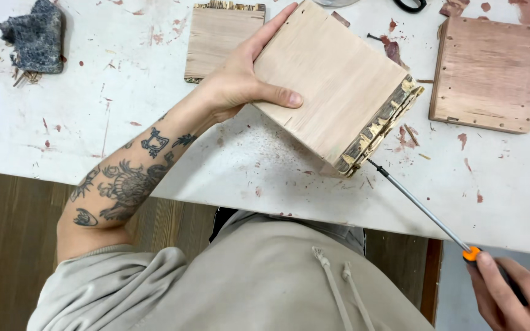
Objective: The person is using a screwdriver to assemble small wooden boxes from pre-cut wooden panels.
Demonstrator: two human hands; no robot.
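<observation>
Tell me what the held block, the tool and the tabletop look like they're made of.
Block: bare, unfinished wood, pale pink-tan with visible grain; its rough edge shows stacked layers, so probably plywood.
Screwdriver: thin shiny shaft, likely steel; orange and dark handle, probably plastic or rubber.
Table: smooth white surface, perhaps laminate or paint, scuffed with reddish marks and wood chips.

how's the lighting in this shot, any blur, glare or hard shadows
Head view: soft even light, no glare on the white table; only a faint shadow under the wooden block held by the left hand; sharp throughout; right hand with the screwdriver is cropped at the corner.
</observation>
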